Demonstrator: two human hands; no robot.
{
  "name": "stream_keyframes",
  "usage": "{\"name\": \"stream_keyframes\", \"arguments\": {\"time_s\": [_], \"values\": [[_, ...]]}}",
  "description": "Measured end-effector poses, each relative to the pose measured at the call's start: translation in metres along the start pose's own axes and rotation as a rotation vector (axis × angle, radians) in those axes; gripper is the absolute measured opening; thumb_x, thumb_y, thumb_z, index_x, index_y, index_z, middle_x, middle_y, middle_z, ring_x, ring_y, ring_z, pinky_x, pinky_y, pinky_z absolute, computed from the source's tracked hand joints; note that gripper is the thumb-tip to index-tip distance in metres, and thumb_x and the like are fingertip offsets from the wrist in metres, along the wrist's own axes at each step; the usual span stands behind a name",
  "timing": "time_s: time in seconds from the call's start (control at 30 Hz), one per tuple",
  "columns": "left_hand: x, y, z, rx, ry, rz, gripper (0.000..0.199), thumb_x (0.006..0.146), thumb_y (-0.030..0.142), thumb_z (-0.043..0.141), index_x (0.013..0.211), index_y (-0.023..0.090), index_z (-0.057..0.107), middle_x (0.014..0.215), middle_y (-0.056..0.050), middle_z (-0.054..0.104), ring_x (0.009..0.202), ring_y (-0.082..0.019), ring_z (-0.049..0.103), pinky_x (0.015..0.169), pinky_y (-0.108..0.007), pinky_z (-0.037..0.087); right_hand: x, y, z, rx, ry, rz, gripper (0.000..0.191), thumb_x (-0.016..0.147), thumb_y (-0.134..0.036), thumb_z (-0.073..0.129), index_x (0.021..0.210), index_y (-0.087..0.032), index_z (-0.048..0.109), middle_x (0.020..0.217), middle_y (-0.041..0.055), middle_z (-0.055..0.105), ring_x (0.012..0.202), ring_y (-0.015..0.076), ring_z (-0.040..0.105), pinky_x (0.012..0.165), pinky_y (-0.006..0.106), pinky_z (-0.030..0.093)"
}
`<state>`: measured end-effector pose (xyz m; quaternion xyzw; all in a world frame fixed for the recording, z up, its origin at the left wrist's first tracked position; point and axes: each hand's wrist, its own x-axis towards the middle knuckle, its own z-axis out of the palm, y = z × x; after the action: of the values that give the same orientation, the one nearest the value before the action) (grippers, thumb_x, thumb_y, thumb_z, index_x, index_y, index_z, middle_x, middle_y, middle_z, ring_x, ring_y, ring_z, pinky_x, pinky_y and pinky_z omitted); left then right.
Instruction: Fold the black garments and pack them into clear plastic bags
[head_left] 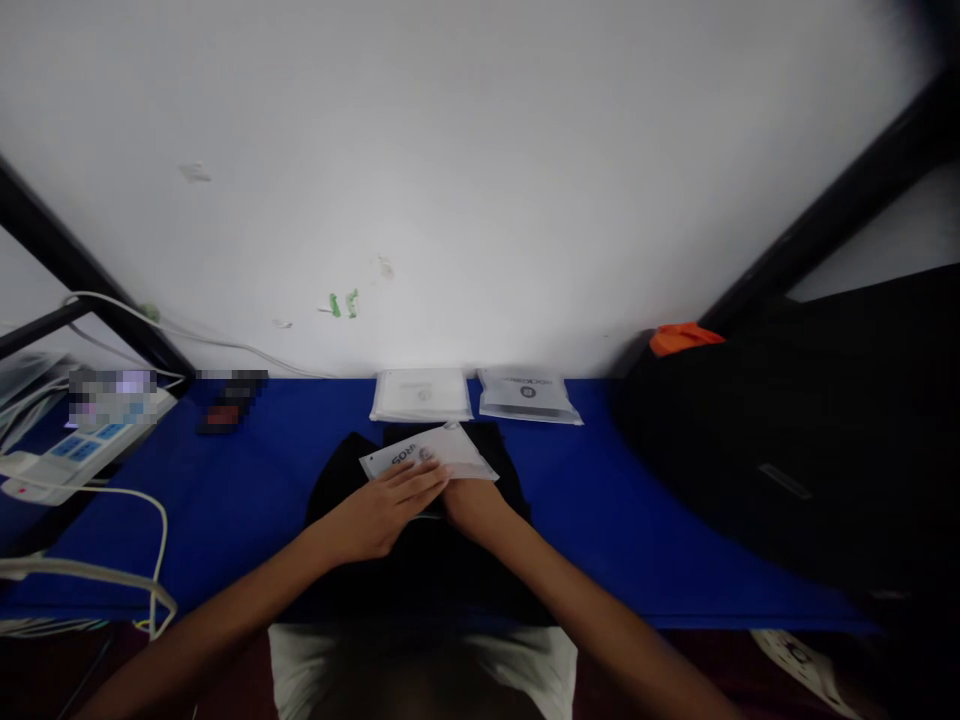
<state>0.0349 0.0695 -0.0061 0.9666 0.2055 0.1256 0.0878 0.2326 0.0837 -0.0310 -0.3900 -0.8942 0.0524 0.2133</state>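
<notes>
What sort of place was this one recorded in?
Probably a personal workspace indoors, perhaps in a home or dorm: a blue tabletop against a marked white wall, with a power strip at the left.

Left hand (390,508) lies beside half-hidden right hand (466,499).

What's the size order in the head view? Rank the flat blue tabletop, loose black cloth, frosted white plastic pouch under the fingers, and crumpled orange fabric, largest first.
1. Flat blue tabletop
2. Loose black cloth
3. Frosted white plastic pouch, partly covered
4. Crumpled orange fabric
</notes>
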Motion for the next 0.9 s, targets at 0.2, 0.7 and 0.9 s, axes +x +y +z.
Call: {"name": "stream_keyframes", "arguments": {"time_s": [0.2, 0.7, 0.9], "values": [[-0.012, -0.008, 0.001, -0.091, 0.552, -0.109, 0.036, 0.089, 0.009, 0.053, 0.123, 0.02, 0.053, 0.113, -0.012, 0.065, 0.108, -0.021, 0.063, 0.091, -0.039, 0.056, -0.008, 0.0, -0.029, 0.079, 0.065, -0.092, 0.054, 0.082, -0.008, 0.05, 0.136, -0.017, 0.048, 0.127, 0.0154, 0.06, 0.118, 0.0264, 0.055, 0.101, 0.049, 0.047], [0.018, 0.012, -0.02, -0.077, 0.85, -0.096, 0.014, 0.09, 0.012, 0.058, 0.078, 0.018, 0.062, 0.074, -0.002, 0.066, 0.069, -0.012, 0.064, 0.063, -0.022, 0.054, 0.009, -0.022, -0.052, -0.013, 0.434, -0.345, 0.011, 0.095, -0.02, 0.053, 0.098, -0.018, 0.063, 0.091, 0.0067, 0.069, 0.086, 0.0185, 0.06, 0.095, 0.042, 0.048], [0.016, 0.012, -0.017, -0.083, 0.793, -0.115, 0.018, 0.091, 0.01, 0.054, 0.077, 0.018, 0.06, 0.075, -0.002, 0.065, 0.07, -0.011, 0.063, 0.064, -0.021, 0.054, 0.01, -0.02, -0.051, -0.035, 0.468, -0.373, 0.017, 0.097, -0.02, 0.048, 0.089, -0.019, 0.063, 0.086, 0.0042, 0.069, 0.083, 0.0176, 0.059, 0.094, 0.038, 0.049]]}}
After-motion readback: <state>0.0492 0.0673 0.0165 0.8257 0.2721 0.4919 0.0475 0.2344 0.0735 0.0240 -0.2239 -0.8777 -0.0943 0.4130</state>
